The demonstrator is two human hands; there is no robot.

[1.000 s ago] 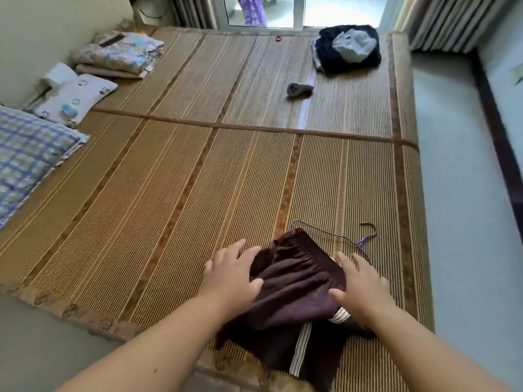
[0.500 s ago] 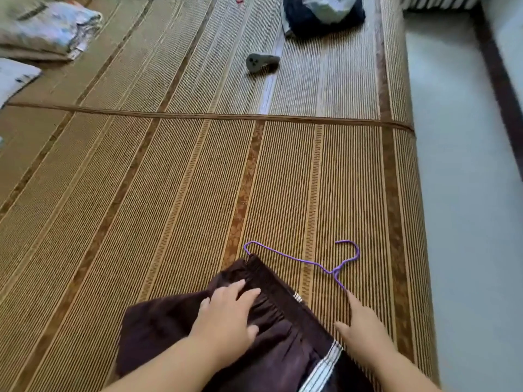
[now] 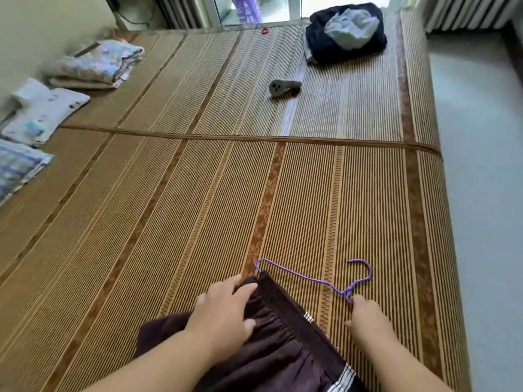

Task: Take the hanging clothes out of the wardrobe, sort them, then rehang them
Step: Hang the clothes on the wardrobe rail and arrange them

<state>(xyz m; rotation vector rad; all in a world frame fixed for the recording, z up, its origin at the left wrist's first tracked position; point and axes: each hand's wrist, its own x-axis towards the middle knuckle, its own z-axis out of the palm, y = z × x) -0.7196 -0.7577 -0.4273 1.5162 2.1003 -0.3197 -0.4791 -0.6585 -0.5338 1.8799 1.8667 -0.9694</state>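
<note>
A dark brown garment (image 3: 283,349) with a gathered elastic waistband lies on the near edge of the bed's woven mat (image 3: 169,222). The left hand (image 3: 223,315) rests flat on the waistband, fingers spread and relaxed. Just right of the garment lies a purple hanger (image 3: 304,276), one end tucked in the waistband corner. The right hand (image 3: 370,321), fingers curled, pinches the hanger's neck below the hook. At the far right sits a dark clothes pile (image 3: 325,46), with a small grey object (image 3: 283,87) near it. Folded bedding (image 3: 99,66) lies far left.
</note>
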